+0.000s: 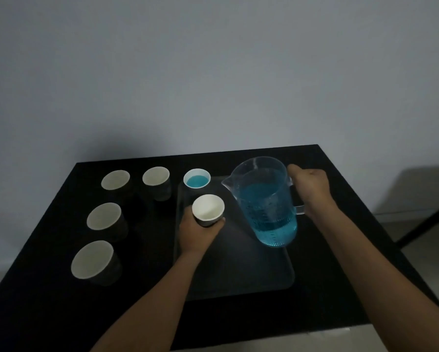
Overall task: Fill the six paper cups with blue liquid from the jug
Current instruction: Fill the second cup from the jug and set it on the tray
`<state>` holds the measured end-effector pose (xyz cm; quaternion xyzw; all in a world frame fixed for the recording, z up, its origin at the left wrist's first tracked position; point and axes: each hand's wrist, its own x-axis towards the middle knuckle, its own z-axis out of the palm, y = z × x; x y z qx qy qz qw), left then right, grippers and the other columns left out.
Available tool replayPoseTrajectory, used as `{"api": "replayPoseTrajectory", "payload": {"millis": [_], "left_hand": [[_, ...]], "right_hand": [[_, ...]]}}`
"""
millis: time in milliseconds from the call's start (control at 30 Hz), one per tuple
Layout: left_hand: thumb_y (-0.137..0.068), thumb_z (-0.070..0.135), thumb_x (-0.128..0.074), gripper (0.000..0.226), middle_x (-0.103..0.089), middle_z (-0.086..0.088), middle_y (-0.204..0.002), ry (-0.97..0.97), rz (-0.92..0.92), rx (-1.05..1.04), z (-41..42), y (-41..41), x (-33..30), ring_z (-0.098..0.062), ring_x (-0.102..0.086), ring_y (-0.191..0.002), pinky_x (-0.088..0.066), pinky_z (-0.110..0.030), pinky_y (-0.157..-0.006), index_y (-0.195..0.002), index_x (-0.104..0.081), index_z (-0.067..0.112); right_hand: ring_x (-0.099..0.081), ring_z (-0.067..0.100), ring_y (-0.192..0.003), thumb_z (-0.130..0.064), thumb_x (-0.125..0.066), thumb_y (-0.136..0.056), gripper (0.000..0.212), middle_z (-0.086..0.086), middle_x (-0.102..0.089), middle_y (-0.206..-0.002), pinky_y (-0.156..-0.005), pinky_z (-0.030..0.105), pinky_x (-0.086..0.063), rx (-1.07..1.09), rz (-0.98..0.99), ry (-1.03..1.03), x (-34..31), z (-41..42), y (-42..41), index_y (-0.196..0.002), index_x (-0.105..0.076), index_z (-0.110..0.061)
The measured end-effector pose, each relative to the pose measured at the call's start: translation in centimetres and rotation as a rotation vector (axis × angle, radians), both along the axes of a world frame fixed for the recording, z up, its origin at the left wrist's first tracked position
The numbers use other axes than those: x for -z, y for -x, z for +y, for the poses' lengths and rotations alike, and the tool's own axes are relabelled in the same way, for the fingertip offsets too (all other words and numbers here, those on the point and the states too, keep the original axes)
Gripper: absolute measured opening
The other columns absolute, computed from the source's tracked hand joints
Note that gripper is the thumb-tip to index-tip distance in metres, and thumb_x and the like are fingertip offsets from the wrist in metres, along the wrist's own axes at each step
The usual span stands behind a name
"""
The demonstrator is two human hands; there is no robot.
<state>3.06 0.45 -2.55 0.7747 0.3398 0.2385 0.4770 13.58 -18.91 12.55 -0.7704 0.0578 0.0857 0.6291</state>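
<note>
My right hand (311,188) grips the handle of a clear jug (265,199) holding blue liquid, lifted above the dark tray (251,270), spout pointing left. My left hand (196,232) holds an empty dark paper cup (208,209) with a white inside, over the tray's far left part. Behind it stands a cup with blue liquid (197,180) at the tray's far corner. Several empty cups stand left of the tray on the black table: two at the back (115,179) (156,176), one in the middle (104,215), one nearest (92,259).
The black table (48,313) stands against a pale wall. Its right edge drops to the floor, where a dark slanted bar (426,224) shows. The table's near edge runs just below my forearms.
</note>
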Motion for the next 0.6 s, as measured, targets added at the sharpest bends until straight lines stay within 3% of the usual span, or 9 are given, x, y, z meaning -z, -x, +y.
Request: {"api": "replayPoseTrajectory", "payload": {"millis": [100, 233, 600], "left_hand": [[-0.050, 0.036, -0.093, 0.072, -0.065, 0.003, -0.115, 0.023, 0.015, 0.127, -0.7, -0.9, 0.2, -0.017, -0.061, -0.106, -0.050, -0.029, -0.085, -0.110, -0.053, 0.026], [-0.047, 0.031, -0.095, 0.077, -0.064, 0.006, -0.113, 0.048, 0.064, 0.257, -1.4, -1.6, 0.1, -0.012, -0.060, -0.102, -0.050, -0.028, -0.085, -0.112, -0.054, 0.025], [-0.048, 0.030, -0.094, 0.080, -0.064, 0.004, -0.114, 0.027, 0.126, 0.373, -1.7, -2.2, -0.1, -0.015, -0.060, -0.104, -0.053, -0.031, -0.084, -0.118, -0.056, 0.022]], "right_hand": [[-0.047, 0.022, -0.066, -0.019, -0.059, -0.080, 0.032, 0.005, -0.049, -0.059, -0.078, 0.051, -0.053, 0.002, -0.059, 0.124, -0.3, -1.0, -0.2, -0.051, -0.045, -0.016], [-0.037, 0.018, -0.054, -0.024, -0.060, -0.082, 0.036, -0.002, -0.040, -0.050, -0.062, 0.036, -0.040, -0.037, -0.158, 0.270, -0.5, -2.0, -0.6, -0.051, -0.043, -0.018], [-0.028, 0.012, -0.042, -0.032, -0.056, -0.086, 0.043, -0.005, -0.034, -0.046, -0.047, 0.022, -0.027, -0.152, -0.261, 0.684, -1.3, -2.4, -1.5, -0.049, -0.040, -0.018]]}}
